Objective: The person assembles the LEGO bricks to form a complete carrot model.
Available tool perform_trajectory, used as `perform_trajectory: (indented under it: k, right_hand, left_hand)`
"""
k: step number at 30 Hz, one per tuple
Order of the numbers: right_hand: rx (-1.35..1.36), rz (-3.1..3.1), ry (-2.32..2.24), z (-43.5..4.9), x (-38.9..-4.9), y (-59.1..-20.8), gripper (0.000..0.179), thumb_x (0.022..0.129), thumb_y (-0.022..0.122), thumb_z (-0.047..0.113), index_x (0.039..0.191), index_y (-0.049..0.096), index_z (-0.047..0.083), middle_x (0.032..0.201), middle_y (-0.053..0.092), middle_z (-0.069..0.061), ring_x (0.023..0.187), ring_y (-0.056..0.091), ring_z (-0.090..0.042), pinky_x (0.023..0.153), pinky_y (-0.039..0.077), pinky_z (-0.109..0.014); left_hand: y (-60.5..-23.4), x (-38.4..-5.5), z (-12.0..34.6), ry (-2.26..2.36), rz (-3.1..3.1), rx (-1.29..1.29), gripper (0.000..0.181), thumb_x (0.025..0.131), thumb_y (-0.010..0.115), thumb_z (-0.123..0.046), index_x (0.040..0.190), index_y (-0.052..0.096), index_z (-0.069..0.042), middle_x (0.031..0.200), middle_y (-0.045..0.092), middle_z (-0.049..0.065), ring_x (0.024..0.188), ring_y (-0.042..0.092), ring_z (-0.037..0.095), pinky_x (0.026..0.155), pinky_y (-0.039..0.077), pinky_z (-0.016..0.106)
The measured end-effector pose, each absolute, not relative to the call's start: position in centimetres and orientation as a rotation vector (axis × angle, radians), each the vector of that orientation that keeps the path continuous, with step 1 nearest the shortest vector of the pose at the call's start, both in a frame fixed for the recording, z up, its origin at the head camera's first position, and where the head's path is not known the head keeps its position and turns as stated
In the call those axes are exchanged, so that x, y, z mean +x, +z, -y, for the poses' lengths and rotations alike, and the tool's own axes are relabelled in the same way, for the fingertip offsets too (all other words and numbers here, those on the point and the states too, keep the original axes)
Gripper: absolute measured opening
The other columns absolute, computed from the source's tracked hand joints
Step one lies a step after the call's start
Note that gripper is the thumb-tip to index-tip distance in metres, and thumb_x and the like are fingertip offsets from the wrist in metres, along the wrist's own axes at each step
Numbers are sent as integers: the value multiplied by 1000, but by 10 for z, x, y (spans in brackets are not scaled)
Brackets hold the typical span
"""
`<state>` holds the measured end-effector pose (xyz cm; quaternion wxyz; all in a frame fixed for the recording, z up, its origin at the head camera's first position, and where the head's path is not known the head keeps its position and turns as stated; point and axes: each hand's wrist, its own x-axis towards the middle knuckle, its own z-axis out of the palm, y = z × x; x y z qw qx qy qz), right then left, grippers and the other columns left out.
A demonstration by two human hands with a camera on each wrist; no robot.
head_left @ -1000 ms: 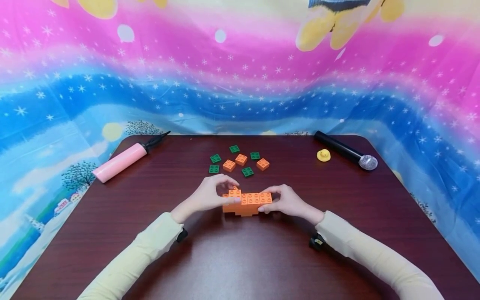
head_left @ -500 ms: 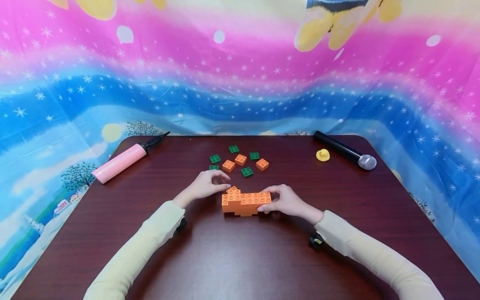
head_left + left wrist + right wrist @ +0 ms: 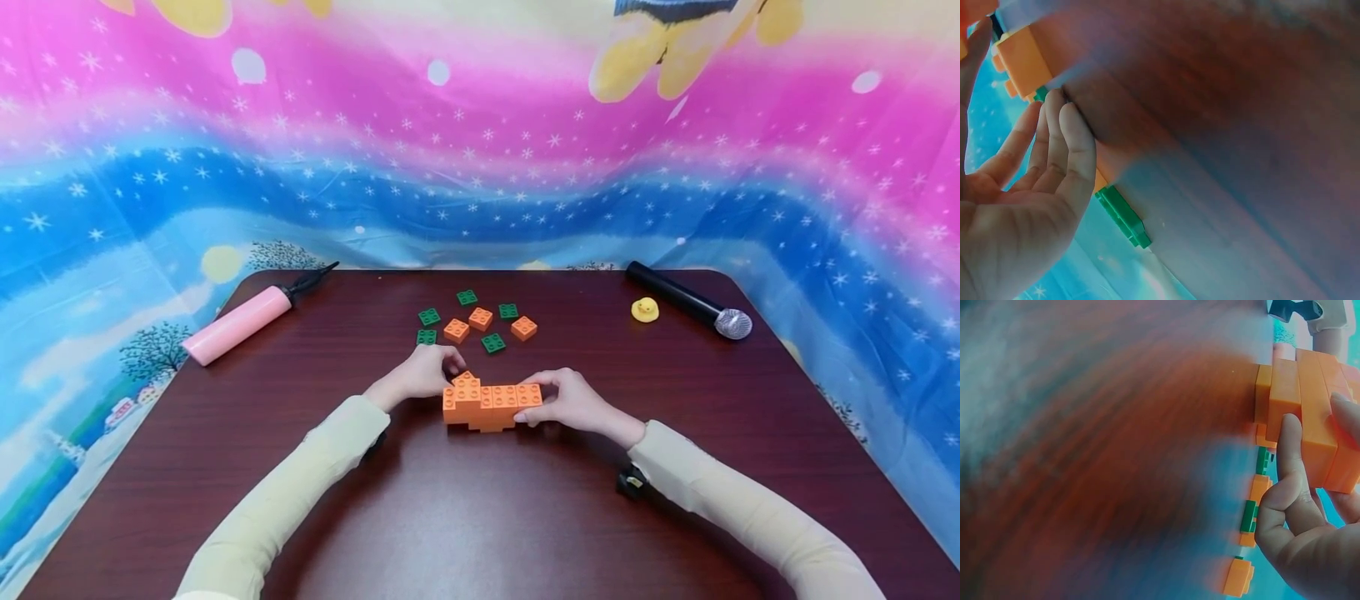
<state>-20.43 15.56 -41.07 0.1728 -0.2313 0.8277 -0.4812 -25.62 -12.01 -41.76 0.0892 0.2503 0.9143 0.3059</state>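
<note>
My right hand (image 3: 573, 404) grips the right end of a long orange toy-brick build (image 3: 495, 408), thumb in front and fingers behind. The right wrist view shows its stepped layers of joined bricks (image 3: 1316, 419) between thumb and fingers. My left hand (image 3: 423, 372) is at the build's back left corner, its fingers around behind it. In the left wrist view the fingers of that hand (image 3: 1022, 206) are extended, their tips just below an orange brick (image 3: 1022, 59). A turned orange brick (image 3: 466, 377) shows at the build's back left, partly hidden.
Behind the hands lie loose orange bricks (image 3: 481, 317) and several thin green bricks (image 3: 492, 342). A pink hand pump (image 3: 240, 325) lies at the left. A yellow rubber duck (image 3: 644, 310) and a black microphone (image 3: 675, 294) are at the back right. A patterned curtain (image 3: 480, 167) surrounds the table.
My left hand has let go of the build's left end, drawn back left, then come in again behind its left corner. The right hand keeps its grip.
</note>
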Motion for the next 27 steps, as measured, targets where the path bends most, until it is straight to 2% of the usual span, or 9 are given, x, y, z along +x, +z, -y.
perform_trajectory:
  k: [9, 14, 20, 27]
  right_hand:
    - [-657, -2347, -1355, -154, -203, -409, 48, 78, 80, 27, 118, 64, 5, 95, 72, -10, 68, 70, -21, 67, 56, -30]
    - [-654, -2367, -1338, -154, -204, -410, 48, 77, 80, 28, 118, 65, 8, 99, 70, -9, 68, 70, -18, 66, 56, -32]
    - [-668, -2350, -1354, -154, -204, -410, 47, 79, 79, 26, 118, 64, 6, 98, 70, -12, 67, 70, -20, 66, 56, -33]
    - [-675, -2387, -1341, -154, -204, -408, 45, 79, 79, 20, 119, 64, 3, 106, 68, -16, 69, 69, -26, 65, 57, -37]
  left_hand:
    - [-417, -257, 116, 881, -2753, 713, 19, 72, 69, 0, 90, 66, -5, 77, 65, 2, 67, 54, 12, 67, 46, 25]
    - [-413, -255, 122, 947, -2762, 669, 21, 72, 72, -3, 93, 66, -4, 84, 66, 6, 69, 60, 12, 68, 52, 27]
    - [-398, -251, 128, 1148, -2792, 637, 33, 72, 81, -17, 99, 65, -6, 90, 67, 8, 74, 64, 15, 71, 55, 32]
    - [-370, -243, 125, 1364, -2789, 707, 35, 74, 81, -19, 103, 67, -8, 99, 67, 9, 79, 64, 19, 71, 57, 31]
